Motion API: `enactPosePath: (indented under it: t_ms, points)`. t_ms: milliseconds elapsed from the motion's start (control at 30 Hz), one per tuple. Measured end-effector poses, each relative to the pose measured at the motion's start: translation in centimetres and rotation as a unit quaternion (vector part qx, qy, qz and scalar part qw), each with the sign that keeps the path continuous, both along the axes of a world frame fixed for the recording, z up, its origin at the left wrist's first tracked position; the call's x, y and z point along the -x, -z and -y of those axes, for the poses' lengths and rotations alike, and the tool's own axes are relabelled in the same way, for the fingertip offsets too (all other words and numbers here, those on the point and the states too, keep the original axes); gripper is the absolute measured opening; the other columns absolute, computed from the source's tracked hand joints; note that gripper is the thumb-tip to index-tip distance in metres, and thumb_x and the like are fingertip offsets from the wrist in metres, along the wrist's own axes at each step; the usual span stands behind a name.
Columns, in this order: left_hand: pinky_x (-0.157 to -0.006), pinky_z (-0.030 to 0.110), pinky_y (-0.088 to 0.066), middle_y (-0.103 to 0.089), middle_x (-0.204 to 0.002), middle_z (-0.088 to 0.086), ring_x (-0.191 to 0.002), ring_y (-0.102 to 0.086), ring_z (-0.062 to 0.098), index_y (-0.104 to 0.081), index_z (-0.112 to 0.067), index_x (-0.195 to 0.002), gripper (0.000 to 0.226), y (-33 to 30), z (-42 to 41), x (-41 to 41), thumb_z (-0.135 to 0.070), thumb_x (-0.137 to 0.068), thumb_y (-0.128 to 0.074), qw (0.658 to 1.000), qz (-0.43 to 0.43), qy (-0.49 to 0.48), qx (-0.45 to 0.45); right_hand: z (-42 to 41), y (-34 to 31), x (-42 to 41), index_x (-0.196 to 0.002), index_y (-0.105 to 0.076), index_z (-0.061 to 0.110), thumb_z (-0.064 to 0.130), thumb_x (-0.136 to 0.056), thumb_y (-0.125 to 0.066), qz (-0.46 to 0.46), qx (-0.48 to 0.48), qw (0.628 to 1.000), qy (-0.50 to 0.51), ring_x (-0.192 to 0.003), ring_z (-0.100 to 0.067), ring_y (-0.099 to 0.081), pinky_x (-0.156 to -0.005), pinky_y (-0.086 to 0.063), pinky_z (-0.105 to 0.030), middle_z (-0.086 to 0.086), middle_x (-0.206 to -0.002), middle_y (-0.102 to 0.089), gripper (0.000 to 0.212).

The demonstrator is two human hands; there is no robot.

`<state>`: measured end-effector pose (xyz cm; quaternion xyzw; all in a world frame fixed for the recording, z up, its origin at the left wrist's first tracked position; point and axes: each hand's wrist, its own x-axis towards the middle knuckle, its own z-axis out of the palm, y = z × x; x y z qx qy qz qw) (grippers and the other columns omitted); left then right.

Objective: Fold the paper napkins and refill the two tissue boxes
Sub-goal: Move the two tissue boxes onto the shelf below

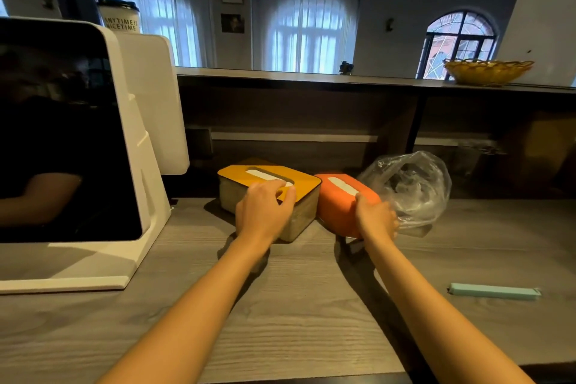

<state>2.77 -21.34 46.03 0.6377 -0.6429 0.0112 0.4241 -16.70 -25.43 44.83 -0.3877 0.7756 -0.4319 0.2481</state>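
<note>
Both hands are out on the two tissue boxes. The left hand (265, 212) lies on the near corner of the yellow box (268, 201), with its fingers bent over the lid by the slot. It looks like it holds the lid edge. The right hand (377, 217) grips the near end of the orange box (343, 203), with the thumb on top and the fingers curled round the side.

The yellow box has a flat yellow lid with a long slot, and white shows in the slot. Its sides are see-through, and something pale fills it up. The orange box is orange all over and is tipped up a bit at the near end. It has a long slot too, with white in it. The two boxes sit side by side, touching, at the back of the grey wooden counter (296, 305).

Just to the right of the orange box is a crumpled clear plastic bag (411, 187). What is in it cannot be seen. A pale green clip (494, 291) lies on the counter well to the right. A big white screen (71, 134) stands at the left.
</note>
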Motion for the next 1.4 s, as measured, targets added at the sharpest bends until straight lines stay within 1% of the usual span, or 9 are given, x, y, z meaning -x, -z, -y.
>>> enactPosePath:
  t_ms: [133, 267, 467, 767, 900, 1033, 1100, 1200, 1400]
  points:
    - [-0.115, 0.051, -0.032, -0.036, -0.159, 0.005, -0.151, -0.02, 0.023, -0.055, -0.024, -0.142, 0.048, 1.2, 1.9, -3.0, -0.048, -0.104, -0.04, 0.999, -0.007, 0.005, -0.033, -2.9, -0.2, -3.8, -0.146, -0.044, 0.013, 0.032, -0.1, -0.052, -0.045, 0.202, 0.973, -0.101, -0.138, -0.027, -0.038, -0.115, -0.033, -0.049, -0.01, -0.149, -0.042, 0.05]
    - [-0.121, 0.055, -0.016, -0.004, -0.169, 0.005, -0.155, 0.005, 0.027, -0.033, -0.031, -0.156, 0.056, 2.2, 2.8, -4.2, -0.053, -0.105, -0.025, 0.986, -0.131, -0.031, -0.098, -3.4, 0.0, -9.8, -0.153, -0.032, 0.026, 0.043, -0.099, -0.052, 0.137, 0.135, 0.943, -0.27, -0.137, -0.026, -0.044, -0.111, -0.04, -0.051, -0.002, -0.153, -0.041, 0.061]
    - [-0.12, 0.048, -0.021, -0.017, -0.168, 0.0, -0.153, -0.018, 0.026, -0.014, -0.032, -0.161, 0.06, 2.3, 3.6, -4.9, -0.055, -0.106, -0.021, 0.932, -0.352, 0.008, -0.084, 0.6, 0.1, -12.9, -0.159, -0.017, 0.022, 0.044, -0.096, -0.056, 0.146, 0.102, 0.95, -0.255, -0.142, -0.028, -0.038, -0.114, -0.037, -0.049, -0.005, -0.159, -0.033, 0.077]
    - [-0.118, 0.053, -0.032, -0.024, -0.165, -0.003, -0.15, -0.026, 0.023, -0.021, -0.034, -0.159, 0.059, 4.3, 6.8, -5.4, -0.057, -0.105, -0.027, 0.907, -0.404, 0.075, -0.098, 6.2, 0.5, -14.1, -0.155, -0.031, 0.022, 0.037, -0.105, -0.044, 0.104, 0.1, 0.972, -0.183, -0.135, -0.034, -0.043, -0.108, -0.04, -0.045, -0.014, -0.151, -0.039, 0.054]
    - [-0.12, 0.049, -0.029, -0.025, -0.165, -0.002, -0.149, -0.027, 0.022, -0.023, -0.033, -0.158, 0.057, 4.9, 8.1, -6.2, -0.055, -0.106, -0.027, 0.899, -0.425, 0.069, -0.079, 6.8, 1.4, -14.6, -0.131, -0.045, 0.011, 0.026, -0.102, -0.054, 0.14, 0.15, 0.974, -0.098, -0.107, -0.026, -0.057, -0.087, -0.05, -0.039, -0.012, -0.13, -0.05, 0.034]
    - [-0.117, 0.04, -0.025, -0.027, -0.164, -0.001, -0.149, -0.026, 0.022, -0.022, -0.03, -0.159, 0.056, 5.0, 8.8, -6.3, -0.052, -0.107, -0.023, 0.907, -0.414, 0.036, -0.062, 6.1, 3.0, -16.5, -0.131, -0.047, 0.014, 0.032, -0.101, -0.056, 0.154, 0.134, 0.966, -0.157, -0.087, -0.01, -0.054, -0.063, -0.042, -0.019, -0.007, -0.128, -0.052, 0.037]
    - [-0.118, 0.039, -0.023, -0.026, -0.165, -0.001, -0.15, -0.025, 0.021, -0.02, -0.029, -0.16, 0.057, 4.9, 9.2, -6.0, -0.051, -0.107, -0.021, 0.907, -0.415, 0.038, -0.061, 6.3, 2.8, -17.2, -0.144, -0.041, 0.018, 0.039, -0.102, -0.05, 0.163, 0.119, 0.962, -0.186, -0.101, -0.015, -0.055, -0.072, -0.045, -0.019, -0.007, -0.142, -0.045, 0.047]
    - [-0.118, 0.036, -0.022, -0.023, -0.166, -0.002, -0.151, -0.023, 0.02, -0.018, -0.029, -0.16, 0.057, 4.6, 10.1, -6.0, -0.05, -0.107, -0.02, 0.9, -0.427, 0.052, -0.072, 7.3, 2.1, -17.7, -0.157, -0.024, 0.021, 0.045, -0.104, -0.043, 0.178, 0.095, 0.955, -0.219, -0.142, -0.03, -0.035, -0.11, -0.035, -0.04, -0.009, -0.161, -0.025, 0.061]
    - [-0.121, 0.051, -0.026, -0.022, -0.166, 0.001, -0.15, -0.026, 0.027, -0.019, -0.031, -0.16, 0.064, 5.0, 13.0, -6.6, -0.061, -0.103, -0.022, 0.866, -0.486, 0.071, -0.093, 9.7, 1.2, -17.7, -0.153, -0.035, 0.017, 0.056, -0.102, -0.036, 0.243, 0.049, 0.934, -0.258, -0.141, -0.031, -0.037, -0.114, -0.029, -0.044, -0.01, -0.157, -0.036, 0.064]
